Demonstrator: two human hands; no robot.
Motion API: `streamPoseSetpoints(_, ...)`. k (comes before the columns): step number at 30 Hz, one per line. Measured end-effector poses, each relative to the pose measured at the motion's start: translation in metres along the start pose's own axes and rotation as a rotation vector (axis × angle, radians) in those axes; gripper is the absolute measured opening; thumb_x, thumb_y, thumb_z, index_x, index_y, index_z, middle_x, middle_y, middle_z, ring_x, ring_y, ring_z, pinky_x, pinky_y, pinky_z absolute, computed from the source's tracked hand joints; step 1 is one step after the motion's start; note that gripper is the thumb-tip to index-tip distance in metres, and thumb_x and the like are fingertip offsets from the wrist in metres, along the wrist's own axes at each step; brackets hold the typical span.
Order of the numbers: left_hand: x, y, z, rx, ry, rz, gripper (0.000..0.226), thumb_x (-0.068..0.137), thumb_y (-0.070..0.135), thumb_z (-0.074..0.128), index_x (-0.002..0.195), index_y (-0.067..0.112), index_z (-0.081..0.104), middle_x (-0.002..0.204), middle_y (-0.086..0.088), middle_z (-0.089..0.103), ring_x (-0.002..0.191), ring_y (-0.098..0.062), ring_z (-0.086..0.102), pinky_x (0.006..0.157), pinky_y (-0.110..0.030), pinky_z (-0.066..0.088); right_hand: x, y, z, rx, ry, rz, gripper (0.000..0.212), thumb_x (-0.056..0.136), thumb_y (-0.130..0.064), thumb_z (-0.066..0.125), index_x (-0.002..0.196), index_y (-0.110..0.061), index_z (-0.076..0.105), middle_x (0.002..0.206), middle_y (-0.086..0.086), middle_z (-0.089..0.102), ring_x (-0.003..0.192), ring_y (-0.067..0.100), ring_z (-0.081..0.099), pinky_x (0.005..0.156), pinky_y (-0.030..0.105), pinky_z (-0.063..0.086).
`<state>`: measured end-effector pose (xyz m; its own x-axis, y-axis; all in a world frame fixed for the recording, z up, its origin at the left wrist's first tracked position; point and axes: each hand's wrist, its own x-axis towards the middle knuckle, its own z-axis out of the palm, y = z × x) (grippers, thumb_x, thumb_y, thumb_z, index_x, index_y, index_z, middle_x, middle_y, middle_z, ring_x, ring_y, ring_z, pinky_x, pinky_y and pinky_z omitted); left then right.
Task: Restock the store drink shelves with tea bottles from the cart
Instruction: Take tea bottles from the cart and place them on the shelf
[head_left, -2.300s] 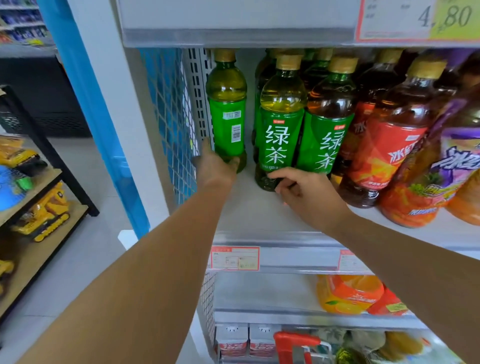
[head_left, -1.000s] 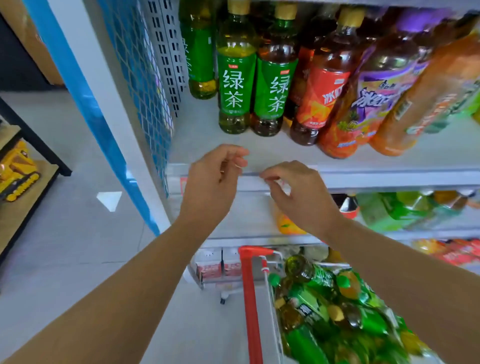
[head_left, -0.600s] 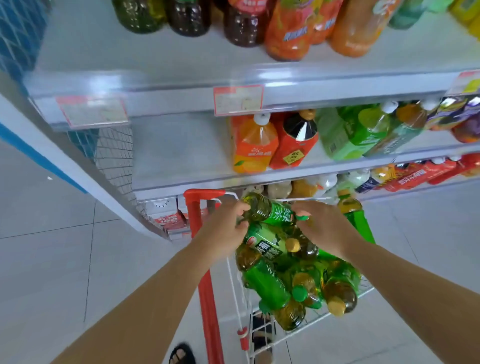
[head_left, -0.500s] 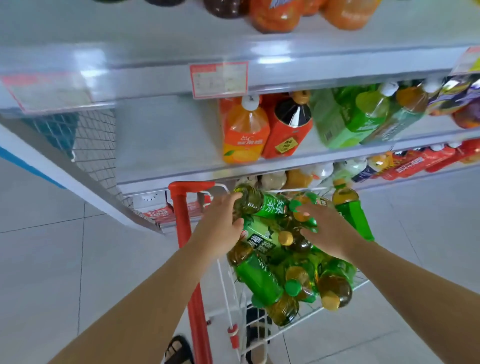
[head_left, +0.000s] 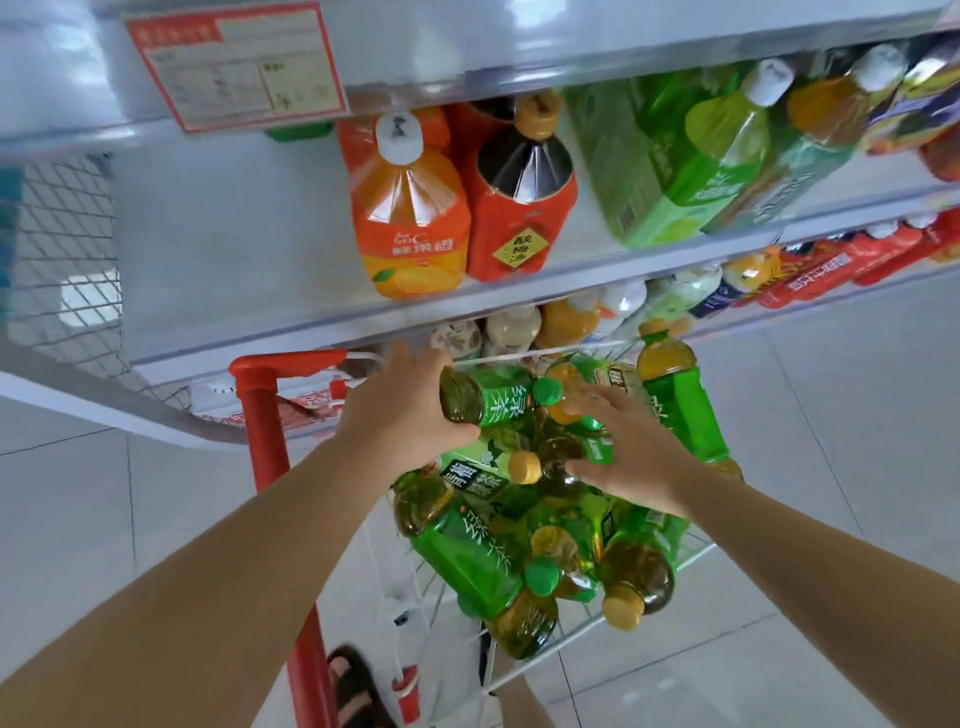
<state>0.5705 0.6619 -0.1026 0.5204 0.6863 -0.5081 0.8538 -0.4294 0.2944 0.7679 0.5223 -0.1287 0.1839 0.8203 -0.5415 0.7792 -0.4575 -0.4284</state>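
A wire cart (head_left: 519, 670) with a red handle (head_left: 270, 410) holds several green tea bottles in a heap. My left hand (head_left: 405, 415) grips the base end of a green-labelled tea bottle (head_left: 493, 400) lying on top of the heap, its green cap pointing right. My right hand (head_left: 628, 447) reaches into the heap with fingers spread over another green bottle (head_left: 592, 447), touching it; whether it grips is unclear. One green tea bottle (head_left: 675, 395) stands upright at the cart's far right.
The shelf (head_left: 234, 291) above the cart has bare room on its left, next to a large orange juice bottle (head_left: 410, 208) and a red-labelled dark bottle (head_left: 519, 197). Green packs (head_left: 670, 156) sit to the right. A sandalled foot (head_left: 358, 686) stands by the cart.
My hands dropped from the upper shelf down into the cart. My left hand has taken hold of the top green bottle and my right hand has moved deeper into the heap.
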Motion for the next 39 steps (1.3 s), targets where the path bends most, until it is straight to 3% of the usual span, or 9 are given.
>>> streamPoseSetpoints(4, -0.022, 0.009, -0.004, 0.088, -0.016, 0.008, 0.077, 0.071, 0.056, 0.069, 0.131, 0.021, 0.037, 0.119, -0.008, 0.040, 0.093, -0.025, 0.059, 0.075, -0.039, 0.054, -0.020, 0.001, 0.010, -0.131, -0.131, -0.077, 0.082, 0.081, -0.037, 0.068, 0.147, -0.033, 0.020, 0.152, -0.008, 0.020, 0.139, 0.015, 0.023, 0.110, 0.031, 0.027)
streamPoseSetpoints(8, -0.030, 0.003, -0.017, 0.048, -0.145, -0.060, 0.079, 0.071, 0.051, 0.068, 0.130, 0.014, 0.033, 0.122, -0.007, 0.040, 0.098, -0.024, 0.055, 0.075, -0.036, 0.050, -0.021, 0.001, 0.013, -0.124, -0.085, -0.091, 0.081, 0.083, -0.030, 0.066, 0.148, -0.031, 0.017, 0.150, -0.005, 0.026, 0.136, 0.015, 0.026, 0.107, 0.028, 0.029)
streamPoseSetpoints(12, -0.038, -0.004, -0.018, 0.008, -0.308, -0.105, 0.066, 0.073, 0.040, 0.067, 0.120, 0.010, 0.032, 0.098, -0.003, 0.048, 0.080, -0.017, 0.054, 0.051, -0.027, 0.036, -0.015, -0.006, 0.017, -0.126, -0.056, -0.062, 0.081, 0.083, -0.036, 0.066, 0.148, -0.028, 0.019, 0.148, -0.003, 0.031, 0.136, 0.018, 0.026, 0.111, 0.034, 0.026)
streamPoseSetpoints(17, -0.041, -0.001, 0.008, -0.086, -0.543, -0.104, 0.093, 0.073, 0.036, 0.068, 0.145, 0.023, 0.010, 0.086, -0.002, 0.056, 0.075, -0.014, 0.058, 0.055, -0.026, 0.042, -0.024, -0.009, 0.021, -0.102, -0.074, -0.050, 0.080, 0.087, -0.035, 0.062, 0.150, -0.029, 0.014, 0.155, -0.002, 0.020, 0.142, 0.020, 0.019, 0.112, 0.035, 0.025)
streamPoseSetpoints(21, -0.033, 0.005, 0.022, 0.028, -0.398, -0.061, 0.086, 0.067, 0.067, 0.065, 0.133, 0.021, 0.036, 0.119, -0.004, 0.050, 0.108, -0.025, 0.054, 0.089, -0.040, 0.047, -0.029, -0.012, 0.022, -0.087, -0.100, -0.042, 0.080, 0.087, -0.036, 0.062, 0.149, -0.034, 0.013, 0.158, -0.001, 0.012, 0.144, 0.023, 0.014, 0.113, 0.039, 0.024)
streamPoseSetpoints(27, -0.024, 0.017, 0.046, -0.328, -0.333, -0.126, 0.058, 0.064, 0.048, 0.067, 0.107, 0.013, 0.051, 0.086, 0.001, 0.059, 0.080, -0.019, 0.060, 0.078, -0.035, 0.051, -0.035, -0.016, 0.028, -0.105, -0.076, -0.021, 0.075, 0.087, -0.035, 0.062, 0.148, -0.033, 0.018, 0.158, 0.000, 0.013, 0.144, 0.024, 0.014, 0.113, 0.039, 0.023)
streamPoseSetpoints(30, -0.038, 0.001, 0.028, -0.609, -0.414, -0.181, 0.026, 0.078, 0.037, 0.068, 0.089, 0.015, 0.060, 0.079, 0.002, 0.061, 0.072, -0.016, 0.060, 0.074, -0.028, 0.051, -0.043, -0.026, 0.034, -0.069, 0.064, -0.135, 0.055, 0.086, -0.026, 0.064, 0.138, -0.024, 0.045, 0.147, 0.004, 0.037, 0.136, 0.025, 0.032, 0.109, 0.036, 0.030)
streamPoseSetpoints(33, -0.067, -0.022, 0.001, -0.762, -0.357, -0.149, 0.018, 0.079, 0.040, 0.069, 0.091, 0.029, 0.061, 0.087, 0.003, 0.070, 0.080, -0.014, 0.068, 0.079, -0.029, 0.053, -0.048, -0.049, 0.047, -0.037, 0.172, -0.303, 0.038, 0.082, -0.021, 0.069, 0.119, -0.016, 0.063, 0.119, 0.003, 0.061, 0.112, 0.023, 0.054, 0.097, 0.033, 0.043)
streamPoseSetpoints(39, -0.112, -0.053, -0.035, -0.779, -0.129, -0.123, 0.020, 0.079, 0.051, 0.064, 0.089, 0.036, 0.056, 0.088, 0.007, 0.069, 0.082, -0.014, 0.068, 0.076, -0.030, 0.053, -0.045, -0.098, 0.078, -0.147, -0.169, -0.070, 0.081, 0.082, -0.052, 0.062, 0.146, -0.018, 0.024, 0.139, 0.002, 0.046, 0.120, 0.022, 0.051, 0.095, 0.037, 0.048)
